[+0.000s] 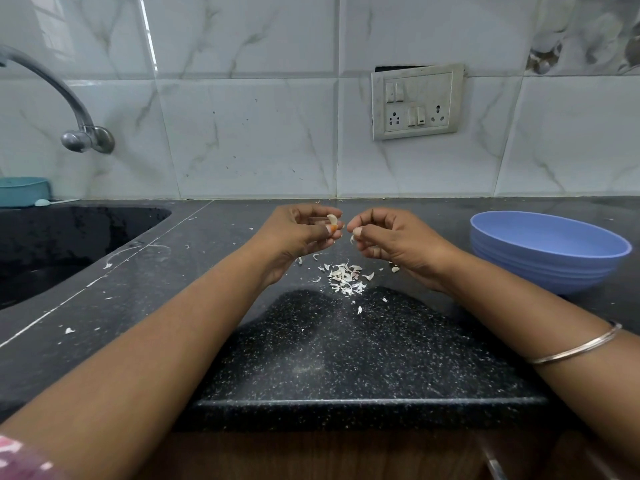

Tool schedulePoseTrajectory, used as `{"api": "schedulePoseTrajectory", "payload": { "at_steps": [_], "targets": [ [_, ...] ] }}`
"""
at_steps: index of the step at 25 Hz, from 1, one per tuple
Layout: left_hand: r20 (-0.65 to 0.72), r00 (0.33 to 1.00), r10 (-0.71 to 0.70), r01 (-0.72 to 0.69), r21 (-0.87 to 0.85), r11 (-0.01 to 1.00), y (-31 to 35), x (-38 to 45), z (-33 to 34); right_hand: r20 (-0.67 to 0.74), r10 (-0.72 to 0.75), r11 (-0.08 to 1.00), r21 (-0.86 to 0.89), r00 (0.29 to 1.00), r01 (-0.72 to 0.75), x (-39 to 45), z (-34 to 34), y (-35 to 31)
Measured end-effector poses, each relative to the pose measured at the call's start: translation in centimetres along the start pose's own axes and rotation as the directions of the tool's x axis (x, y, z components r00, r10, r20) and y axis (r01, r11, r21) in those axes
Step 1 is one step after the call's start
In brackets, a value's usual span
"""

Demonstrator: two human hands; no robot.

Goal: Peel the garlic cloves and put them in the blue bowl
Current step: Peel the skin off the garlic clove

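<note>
My left hand (298, 233) pinches a pale garlic clove (332, 220) between thumb and fingertips, above the black counter. My right hand (391, 237) is just right of it, fingers curled, pinching a small scrap of white skin (352, 239). The two hands almost touch at the fingertips. Below them lies a pile of garlic peel (346, 277) on the counter. The blue bowl (550, 251) stands to the right of my right hand; its inside is hidden from this angle.
A black sink (69, 237) is set into the counter at left, with a metal tap (83, 133) above it and a teal container (22, 190) behind. A switch and socket plate (415, 102) is on the tiled wall. The counter's front edge (346, 403) is near me.
</note>
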State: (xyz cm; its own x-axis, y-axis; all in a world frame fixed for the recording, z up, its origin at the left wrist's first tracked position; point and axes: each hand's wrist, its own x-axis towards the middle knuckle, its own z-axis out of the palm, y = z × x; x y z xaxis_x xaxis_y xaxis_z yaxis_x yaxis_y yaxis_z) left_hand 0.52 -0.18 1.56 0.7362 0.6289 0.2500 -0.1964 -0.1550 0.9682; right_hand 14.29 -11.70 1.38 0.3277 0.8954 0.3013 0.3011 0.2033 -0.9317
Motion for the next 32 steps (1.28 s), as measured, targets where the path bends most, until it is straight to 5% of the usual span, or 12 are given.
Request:
{"api": "schedulePoseTrajectory", "payload": {
  "at_steps": [23, 32],
  "targets": [
    [0.011, 1.0, -0.01, 0.009, 0.066, 0.998, 0.35, -0.26, 0.47, 0.03, 0.008, 0.999, -0.045, 1.0, -0.006, -0.05, -0.5, -0.06],
    [0.024, 1.0, 0.014, -0.017, 0.131, 0.991, 0.2, -0.32, 0.57, -0.058, 0.021, 0.999, -0.029, 0.998, -0.022, -0.31, -0.52, -0.24]
  ]
}}
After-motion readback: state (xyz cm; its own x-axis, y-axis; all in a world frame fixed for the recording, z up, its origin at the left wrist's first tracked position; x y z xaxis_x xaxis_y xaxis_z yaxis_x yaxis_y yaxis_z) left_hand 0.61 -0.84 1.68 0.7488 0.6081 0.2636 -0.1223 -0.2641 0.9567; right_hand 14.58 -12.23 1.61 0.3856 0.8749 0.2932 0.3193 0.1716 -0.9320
